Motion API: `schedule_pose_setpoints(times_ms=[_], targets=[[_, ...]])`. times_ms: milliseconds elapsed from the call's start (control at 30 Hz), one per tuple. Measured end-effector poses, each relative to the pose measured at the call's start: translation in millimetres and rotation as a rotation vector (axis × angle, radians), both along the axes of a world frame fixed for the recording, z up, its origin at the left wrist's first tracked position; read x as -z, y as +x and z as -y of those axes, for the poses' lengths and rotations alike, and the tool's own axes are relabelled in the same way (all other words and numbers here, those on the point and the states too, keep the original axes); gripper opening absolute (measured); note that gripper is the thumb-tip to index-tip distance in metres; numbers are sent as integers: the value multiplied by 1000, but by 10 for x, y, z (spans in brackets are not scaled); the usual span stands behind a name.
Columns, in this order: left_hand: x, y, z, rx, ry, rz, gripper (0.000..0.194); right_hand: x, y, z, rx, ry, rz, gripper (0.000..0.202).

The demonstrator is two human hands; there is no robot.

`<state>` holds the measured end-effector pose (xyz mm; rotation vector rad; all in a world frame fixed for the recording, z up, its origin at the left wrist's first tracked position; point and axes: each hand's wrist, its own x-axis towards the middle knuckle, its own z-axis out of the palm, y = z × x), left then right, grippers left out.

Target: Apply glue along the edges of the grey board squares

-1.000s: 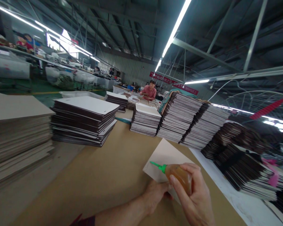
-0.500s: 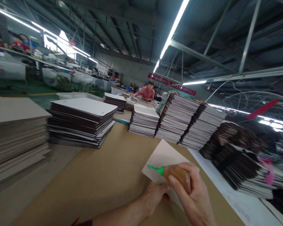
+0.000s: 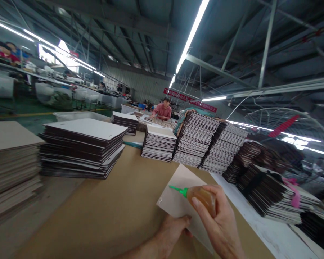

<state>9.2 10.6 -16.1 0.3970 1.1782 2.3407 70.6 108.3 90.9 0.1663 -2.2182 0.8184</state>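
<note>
My right hand [image 3: 223, 219] is wrapped round a soft squeeze bottle [image 3: 202, 198] of amber liquid, tilted on its side. Its green nozzle [image 3: 179, 190] points left, over a pale rectangular board [image 3: 178, 205]. A small glossy patch of what looks like glue shows at the board's left corner. My left hand [image 3: 174, 230] grips the near edge of this board, thumb on top and fingers partly hidden beneath. Whether the nozzle tip touches the board I cannot tell.
Stacks of dark-edged white boards [image 3: 82, 147] stand at the left and a smaller stack [image 3: 160, 144] behind. Taller stacks [image 3: 197, 140] rise at the back right. A brown sheet [image 3: 118, 201] covers the table. Across it, a person in a pink shirt [image 3: 163, 110] leans over another table.
The nozzle has moved from near the board's left corner toward its upper left edge. The glossy patch at that corner now shows plainly. The view has shifted slightly right.
</note>
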Motion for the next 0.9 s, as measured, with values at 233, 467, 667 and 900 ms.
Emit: schedule_pose_setpoints(times_ms=[233, 467, 667, 900], targets=[[28, 1, -11, 1, 4, 8, 37, 45, -37, -11, 47, -56, -17, 34], [42, 7, -9, 5, 34, 17, 37, 74, -49, -24, 13, -125, 54, 35], [25, -5, -22, 16, 57, 26, 41, 31, 7, 76, -97, -330, 238, 40], [118, -56, -73, 21, 49, 17, 41, 4, -14, 6, -73, -572, 186, 50]])
